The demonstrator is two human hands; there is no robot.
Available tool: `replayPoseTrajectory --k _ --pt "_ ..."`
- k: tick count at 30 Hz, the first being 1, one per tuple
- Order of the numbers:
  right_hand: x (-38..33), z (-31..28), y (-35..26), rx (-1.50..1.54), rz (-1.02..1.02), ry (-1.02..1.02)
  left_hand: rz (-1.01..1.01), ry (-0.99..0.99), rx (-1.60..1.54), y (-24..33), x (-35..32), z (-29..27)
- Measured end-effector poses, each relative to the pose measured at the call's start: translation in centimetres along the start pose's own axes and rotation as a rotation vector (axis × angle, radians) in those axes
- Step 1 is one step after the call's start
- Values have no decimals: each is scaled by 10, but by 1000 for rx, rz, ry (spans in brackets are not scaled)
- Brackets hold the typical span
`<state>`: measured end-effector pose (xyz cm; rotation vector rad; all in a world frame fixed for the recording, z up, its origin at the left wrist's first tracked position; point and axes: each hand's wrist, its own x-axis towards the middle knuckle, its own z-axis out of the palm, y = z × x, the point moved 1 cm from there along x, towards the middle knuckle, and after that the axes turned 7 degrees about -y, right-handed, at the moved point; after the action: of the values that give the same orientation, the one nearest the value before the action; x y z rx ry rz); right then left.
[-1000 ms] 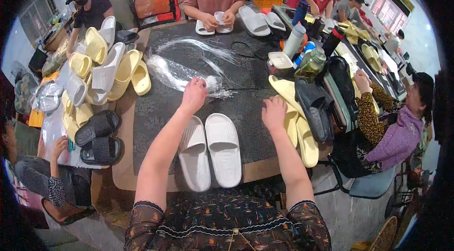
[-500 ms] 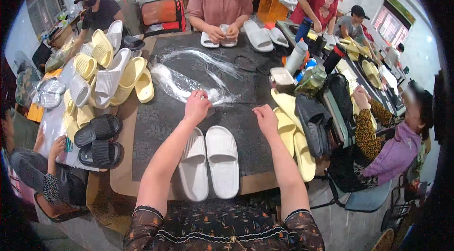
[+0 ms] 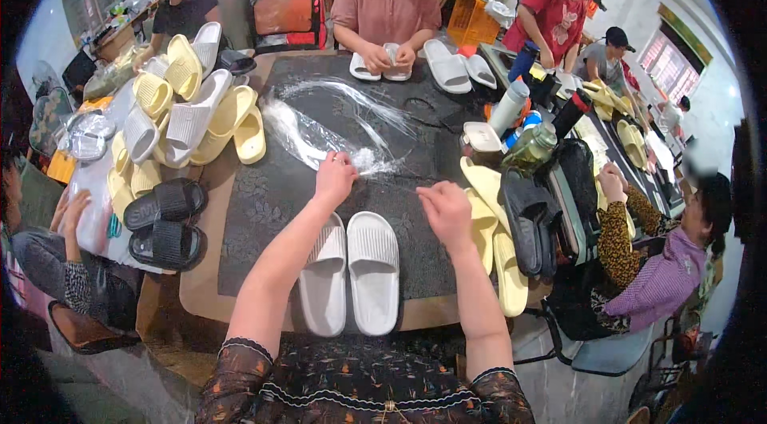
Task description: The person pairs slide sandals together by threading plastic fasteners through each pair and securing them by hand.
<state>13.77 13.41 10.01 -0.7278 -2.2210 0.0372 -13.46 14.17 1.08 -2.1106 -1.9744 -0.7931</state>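
Note:
A pair of white slides [image 3: 373, 280] with ribbed straps lies side by side at the table's near edge, below my hands. My left hand [image 3: 337, 178] is closed, fingertips pinched, at the near end of a clear plastic bag [image 3: 300, 136] and beside a bundle of fine clear strands [image 3: 363, 108]. Whatever its fingers hold is too small to make out. To the right, my right hand [image 3: 446, 212] is also in a pinch, raised beyond the right slide. A thin line shows near its fingertips, but I cannot tell what it is.
Yellow, grey and black slides [image 3: 168, 200] are heaped along the left. On the right lie yellow slides [image 3: 503, 260], a black pair [image 3: 527, 220], bottles [image 3: 509, 104] and a lidded cup [image 3: 481, 136]. Across the table a person handles white slides [image 3: 364, 68]; others sit or stand around.
My right hand has shifted slightly left and nearer to me, still pinched. My left hand stays beside the plastic. The view has tilted a little; the white slides stay in place.

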Motion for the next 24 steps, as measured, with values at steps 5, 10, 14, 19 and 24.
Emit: replayPoseTrajectory --k 5,10,14,19,24 --pt "-27 -14 41 -31 209 -38 -10 32 -32 -11 -4 7" --pt "-61 -37 62 179 600 -35 -34 -16 -33 -4 -3 3" --pt "-70 -46 66 332 769 13 -35 -36 -17 -10 -6 6" --pt "-84 -59 72 567 805 294 -18 -18 -4 -9 -6 14" --pt "-83 -102 55 935 784 585 -12 1 24 -10 -3 15"
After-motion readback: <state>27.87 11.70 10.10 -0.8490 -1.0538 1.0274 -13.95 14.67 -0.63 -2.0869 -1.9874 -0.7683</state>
